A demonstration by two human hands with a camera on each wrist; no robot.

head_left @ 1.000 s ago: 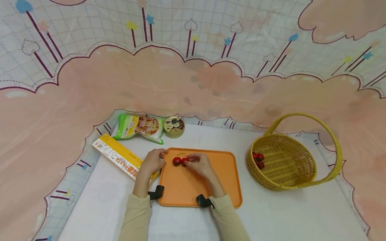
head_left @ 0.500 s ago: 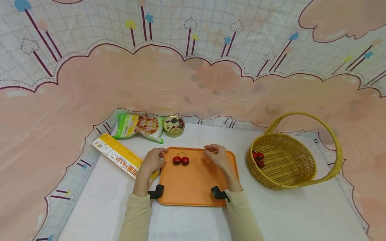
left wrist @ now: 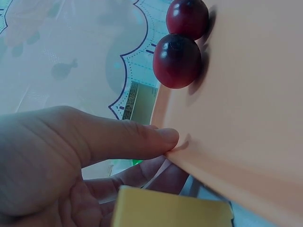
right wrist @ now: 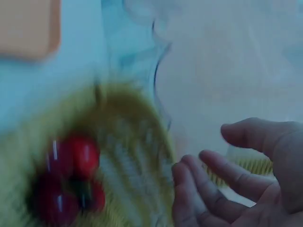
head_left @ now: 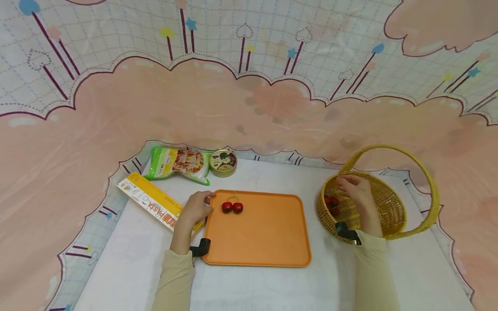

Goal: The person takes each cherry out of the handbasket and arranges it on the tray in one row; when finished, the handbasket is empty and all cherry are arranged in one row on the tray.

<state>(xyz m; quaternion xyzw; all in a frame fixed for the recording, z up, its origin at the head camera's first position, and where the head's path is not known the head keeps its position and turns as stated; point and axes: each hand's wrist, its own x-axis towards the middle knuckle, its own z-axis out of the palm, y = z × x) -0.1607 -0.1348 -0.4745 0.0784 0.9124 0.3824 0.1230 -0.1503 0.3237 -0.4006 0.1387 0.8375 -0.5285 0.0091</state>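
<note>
My left hand (head_left: 196,210) pinches the left rim of the orange tray (head_left: 264,237). In the left wrist view its thumb lies on the rim, with fingers curled beneath. Two dark red cherries (head_left: 237,208) joined by a stem lie on the tray near its upper left corner, a little right of that hand. Over the yellow wicker basket (head_left: 383,207) hovers my right hand (head_left: 359,192), thumb and fingers apart and holding nothing. Several red cherries (right wrist: 71,156) sit inside the basket at its left side, blurred in the right wrist view.
A yellow and white pasta box (head_left: 155,203) lies slanted left of the tray, close to my left hand. Behind are a green food packet (head_left: 180,164) and a round tin (head_left: 223,163). The basket's tall handle (head_left: 429,190) arches over its right side.
My right hand has let go of the cherries on the tray and moved right, over the basket. The left hand has stayed at the tray's rim.
</note>
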